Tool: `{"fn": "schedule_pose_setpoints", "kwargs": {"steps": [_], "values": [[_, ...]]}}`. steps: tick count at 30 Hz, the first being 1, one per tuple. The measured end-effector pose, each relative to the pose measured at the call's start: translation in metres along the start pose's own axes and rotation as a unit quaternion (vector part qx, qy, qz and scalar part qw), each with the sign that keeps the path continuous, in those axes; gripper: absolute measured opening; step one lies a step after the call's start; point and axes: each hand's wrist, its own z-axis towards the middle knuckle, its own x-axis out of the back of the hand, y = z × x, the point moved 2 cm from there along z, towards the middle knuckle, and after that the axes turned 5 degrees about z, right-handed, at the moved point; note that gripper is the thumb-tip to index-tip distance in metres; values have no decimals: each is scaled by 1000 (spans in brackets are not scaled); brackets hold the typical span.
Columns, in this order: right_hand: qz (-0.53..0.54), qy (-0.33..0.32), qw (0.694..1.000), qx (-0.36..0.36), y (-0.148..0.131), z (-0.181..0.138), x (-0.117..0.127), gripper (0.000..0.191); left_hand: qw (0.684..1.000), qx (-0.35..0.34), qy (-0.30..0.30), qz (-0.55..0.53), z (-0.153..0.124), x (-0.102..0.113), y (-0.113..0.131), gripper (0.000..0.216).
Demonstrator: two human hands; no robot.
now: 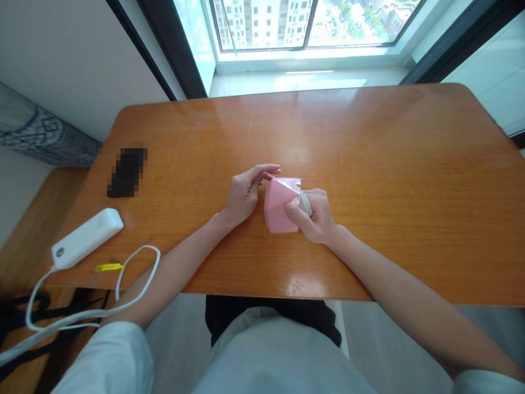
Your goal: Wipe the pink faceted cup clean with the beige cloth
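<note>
In the middle of the table I see a glossy pink box-like thing (282, 207) with flat angled faces and a notched upper right edge. My right hand (314, 216) grips its right side, the thumb pressed on the pink face. Something whitish and ridged (305, 203) shows between that hand and the pink piece; its kind I cannot make out. My left hand (246, 191) is at the left, its fingers loosely stretched toward the upper left corner of the pink thing. Whether those fingertips touch it is unclear, and nothing shows in that hand.
A white power strip (87, 239) lies at the left of the wooden table (389, 164). Its white cable (141, 298) loops over my left forearm, near a yellow tag (108, 267). Behind it is a blurred-out black object (127, 172). A window (305, 24) is beyond the far edge.
</note>
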Motion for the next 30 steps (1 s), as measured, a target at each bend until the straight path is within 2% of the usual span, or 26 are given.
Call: {"fn": "schedule_pose_setpoints", "kwargs": {"steps": [4,7,11,16,22,25,30], "values": [[7,7,1000,-11,0,0,0,53,999,-36,-23,16,-1,-1,-6,35],[19,10,999,-34,1,-1,0,56,992,-101,-47,60,0,-2,-4,39],[76,40,990,-112,7,-5,1,65,975,-166,-77,123,1,-2,1,45],[184,108,943,-255,17,-7,1,70,972,-161,-113,128,-2,-6,-3,69],[272,204,891,-303,34,-6,3,54,956,-219,-138,135,-4,-13,-6,85],[306,211,866,-334,40,-2,4,49,949,-237,-151,143,-6,-15,-2,94],[357,174,835,-381,37,7,6,47,940,-246,-170,165,-7,-16,-1,109]]}}
